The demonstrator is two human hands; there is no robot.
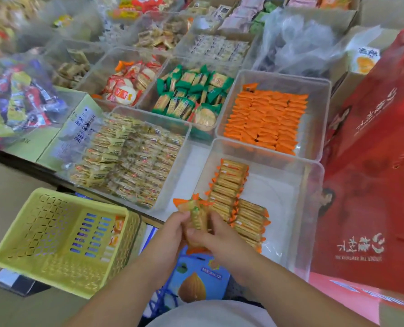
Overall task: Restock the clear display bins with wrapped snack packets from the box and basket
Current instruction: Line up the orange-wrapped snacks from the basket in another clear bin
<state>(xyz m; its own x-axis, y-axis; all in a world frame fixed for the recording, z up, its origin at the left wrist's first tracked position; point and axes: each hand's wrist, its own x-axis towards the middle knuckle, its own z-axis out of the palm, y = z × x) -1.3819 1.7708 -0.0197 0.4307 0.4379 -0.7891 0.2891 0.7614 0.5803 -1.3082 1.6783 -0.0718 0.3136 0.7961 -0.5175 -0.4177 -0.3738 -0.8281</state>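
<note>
My left hand (172, 228) and right hand (211, 234) both grip orange-wrapped cracker packets (197, 217) at lower centre, beside the clear bin (281, 199).

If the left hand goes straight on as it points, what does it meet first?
Past the packets it holds, the left hand would probably meet the cracker rows in the nearest clear bin; height is unclear.

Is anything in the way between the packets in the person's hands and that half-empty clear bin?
Nothing visible is. The left hand and right hand hold the packets at the near-left edge of the open-topped clear bin. Stacked packets already line its left side, but its floor to their right lies bare.
</note>
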